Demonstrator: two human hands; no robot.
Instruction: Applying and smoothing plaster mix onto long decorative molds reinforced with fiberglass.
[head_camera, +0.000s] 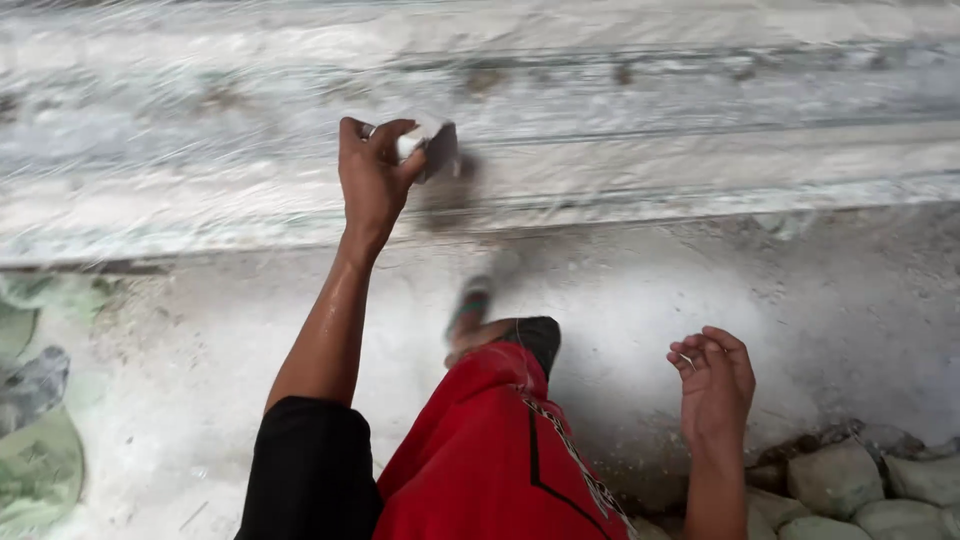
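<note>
My left hand (372, 178) is raised against a white plastered wall band (600, 150) and grips a small pale block (428, 146), pressed onto the surface. The block is partly hidden by my fingers and blurred. My right hand (714, 385) hangs lower at the right, fingers loosely curled, with nothing in it. Below, my knee in red shorts (480, 440) and a foot in a sandal (472, 308) show over the dusty ground.
The floor (650, 300) under the wall is covered in white dust. Several rough stones (850, 480) lie at the bottom right. Greenish sacks or sheeting (35, 440) sit at the left edge.
</note>
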